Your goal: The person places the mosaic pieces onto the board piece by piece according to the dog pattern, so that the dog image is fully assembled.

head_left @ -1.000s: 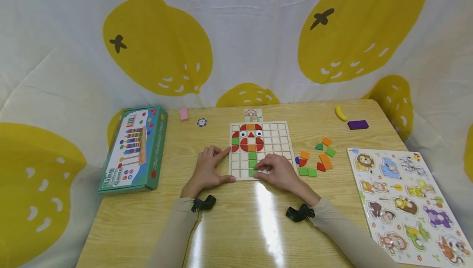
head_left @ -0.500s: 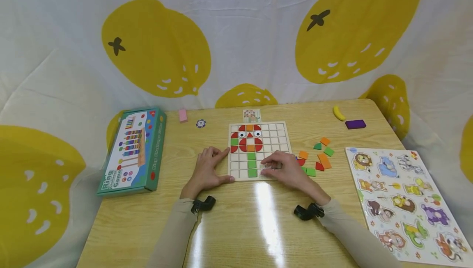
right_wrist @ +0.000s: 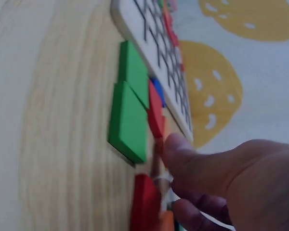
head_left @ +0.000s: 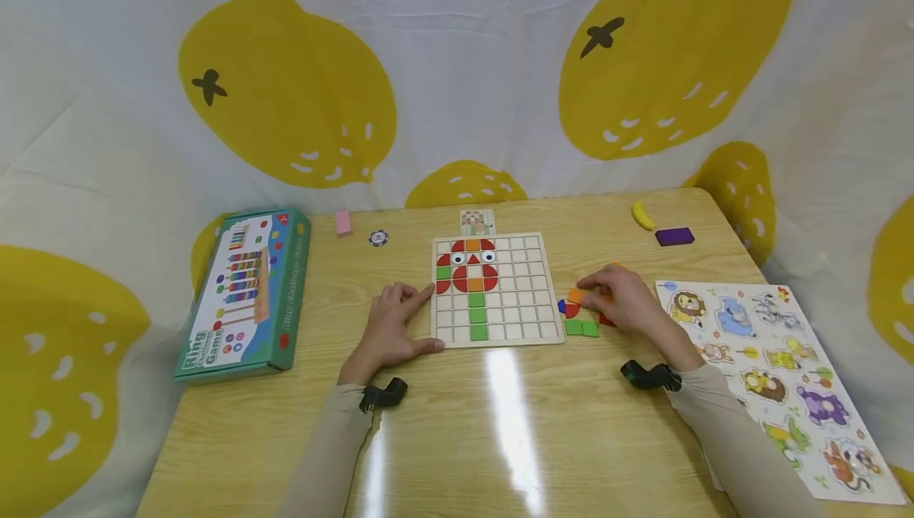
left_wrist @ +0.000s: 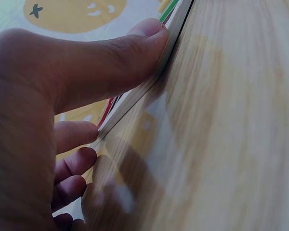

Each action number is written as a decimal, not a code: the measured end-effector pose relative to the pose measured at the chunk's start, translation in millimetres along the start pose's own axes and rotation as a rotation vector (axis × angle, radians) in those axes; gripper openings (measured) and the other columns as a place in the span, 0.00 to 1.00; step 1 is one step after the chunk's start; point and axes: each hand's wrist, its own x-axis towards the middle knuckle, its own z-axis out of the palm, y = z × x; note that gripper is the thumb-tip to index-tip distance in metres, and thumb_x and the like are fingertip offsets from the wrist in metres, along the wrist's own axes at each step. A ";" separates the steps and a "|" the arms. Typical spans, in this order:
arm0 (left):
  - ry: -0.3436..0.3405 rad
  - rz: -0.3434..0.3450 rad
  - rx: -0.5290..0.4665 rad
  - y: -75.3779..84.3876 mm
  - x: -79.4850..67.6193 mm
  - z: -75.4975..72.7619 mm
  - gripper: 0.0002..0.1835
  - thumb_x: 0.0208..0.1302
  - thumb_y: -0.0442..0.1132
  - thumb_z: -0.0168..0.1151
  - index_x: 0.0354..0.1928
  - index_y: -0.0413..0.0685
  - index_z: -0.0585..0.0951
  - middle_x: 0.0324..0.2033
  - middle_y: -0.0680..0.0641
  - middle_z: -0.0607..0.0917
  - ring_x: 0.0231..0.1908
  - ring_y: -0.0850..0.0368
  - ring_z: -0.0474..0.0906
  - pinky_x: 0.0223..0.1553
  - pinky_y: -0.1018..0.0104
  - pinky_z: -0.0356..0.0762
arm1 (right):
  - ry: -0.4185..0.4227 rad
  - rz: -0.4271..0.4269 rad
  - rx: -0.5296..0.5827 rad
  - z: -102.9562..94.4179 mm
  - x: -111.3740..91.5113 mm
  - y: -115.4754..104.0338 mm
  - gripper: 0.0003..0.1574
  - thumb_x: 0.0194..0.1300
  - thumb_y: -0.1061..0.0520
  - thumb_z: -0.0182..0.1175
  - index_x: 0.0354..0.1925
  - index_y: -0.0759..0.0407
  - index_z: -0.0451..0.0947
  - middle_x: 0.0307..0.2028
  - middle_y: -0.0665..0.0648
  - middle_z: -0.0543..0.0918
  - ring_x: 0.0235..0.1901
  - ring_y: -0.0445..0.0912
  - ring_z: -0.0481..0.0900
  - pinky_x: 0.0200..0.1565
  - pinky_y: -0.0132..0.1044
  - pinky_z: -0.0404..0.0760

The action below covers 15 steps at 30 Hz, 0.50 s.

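Observation:
The wooden grid board [head_left: 528,288] bears a bird-like pattern of red, orange and green tiles, with a column of green squares [head_left: 478,316] running downward. My left hand [head_left: 389,328] rests at the board's left side; its thumb and index fingertip touch the edge, as the left wrist view shows. My right hand [head_left: 621,300] is over the loose tiles right of the board. Its thumb and index fingertips are right at an orange square [head_left: 575,296]. Two green squares [right_wrist: 130,118], red pieces [right_wrist: 155,108] and a blue piece [right_wrist: 158,91] lie close by. The hand covers some tiles.
A small picture card [head_left: 477,222] lies behind the board. To the left are a ring game box [head_left: 239,296], a pink block [head_left: 343,223] and a round chip [head_left: 378,238]. A toy banana [head_left: 643,216], a purple block [head_left: 674,236] and an animal puzzle [head_left: 774,359] are at right.
My right hand has left the lowest green square in the column and moved right, off the board, to the loose tiles. My left hand has stayed at the board's left edge.

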 end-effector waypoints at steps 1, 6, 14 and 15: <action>-0.001 0.000 -0.003 -0.6 -0.3 -0.6 0.56 0.41 0.75 0.70 0.74 0.65 0.65 0.50 0.50 0.69 0.49 0.53 0.61 0.49 0.55 0.57 | -0.008 0.000 -0.005 1.8 1.8 -1.1 0.16 0.62 0.56 0.69 0.48 0.59 0.85 0.39 0.58 0.83 0.34 0.48 0.74 0.38 0.43 0.71; -0.010 -0.007 -0.011 -1.4 -0.6 -1.9 0.56 0.41 0.75 0.69 0.74 0.66 0.64 0.50 0.50 0.69 0.49 0.53 0.61 0.50 0.56 0.57 | -0.033 0.050 0.034 5.5 7.5 -5.7 0.11 0.63 0.61 0.68 0.44 0.62 0.81 0.37 0.58 0.83 0.34 0.48 0.78 0.40 0.44 0.76; -0.003 0.001 -0.011 -0.9 -0.8 -1.6 0.56 0.41 0.75 0.69 0.74 0.65 0.65 0.50 0.50 0.69 0.49 0.53 0.61 0.50 0.55 0.57 | 0.011 0.043 0.171 5.3 14.3 -13.3 0.18 0.65 0.62 0.64 0.53 0.59 0.76 0.35 0.57 0.81 0.34 0.47 0.79 0.38 0.40 0.76; -0.001 0.000 -0.011 -1.1 -1.1 -1.5 0.56 0.41 0.75 0.69 0.74 0.64 0.65 0.50 0.50 0.69 0.49 0.53 0.61 0.50 0.54 0.57 | 0.020 0.032 0.202 7.1 16.6 -17.4 0.20 0.66 0.61 0.64 0.55 0.58 0.75 0.35 0.56 0.81 0.34 0.47 0.79 0.37 0.39 0.76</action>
